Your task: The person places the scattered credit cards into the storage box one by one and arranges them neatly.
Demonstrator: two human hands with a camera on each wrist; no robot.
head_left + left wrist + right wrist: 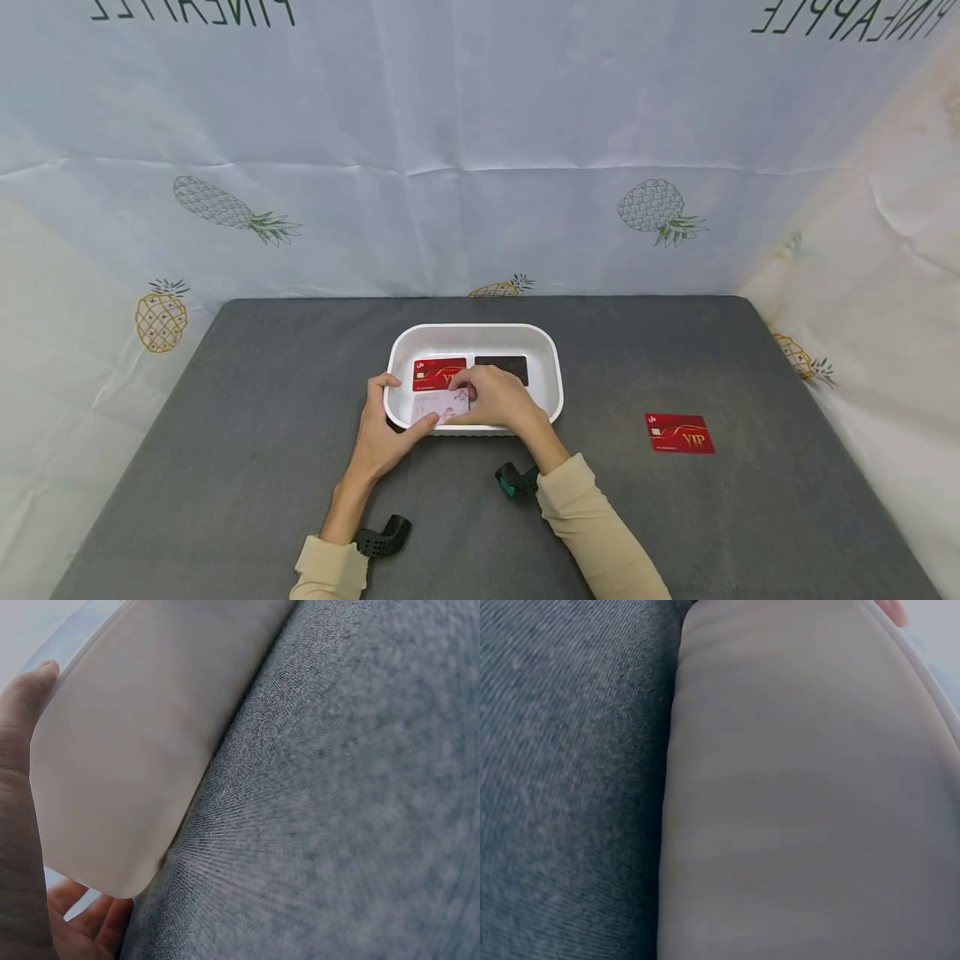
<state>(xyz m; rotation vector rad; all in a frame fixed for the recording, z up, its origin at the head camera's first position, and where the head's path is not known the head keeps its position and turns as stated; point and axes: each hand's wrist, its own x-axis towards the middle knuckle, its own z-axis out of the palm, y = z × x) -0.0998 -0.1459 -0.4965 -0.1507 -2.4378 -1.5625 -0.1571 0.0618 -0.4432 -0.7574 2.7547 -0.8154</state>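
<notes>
A white plastic tray [551, 367] stands on the table. In the head view my left hand [381, 433] grips its near left corner, thumb at the front rim and fingers along the left side. The tray's outer wall [135, 750] fills much of the left wrist view. My right hand [498, 398] reaches over the front rim and pinches the right end of a pale pink flowered card [435, 405] inside the tray. Behind that card lies a red VIP card [435, 374], partly covered by my right fingers. A black card [510, 366] lies to its right, partly hidden.
Another red VIP card [679, 433] lies on the grey cloth-covered table [247, 433], to the right of the tray. A pineapple-print curtain [450, 225] hangs behind the table's far edge. A black wrist band [384, 537] is on my left wrist.
</notes>
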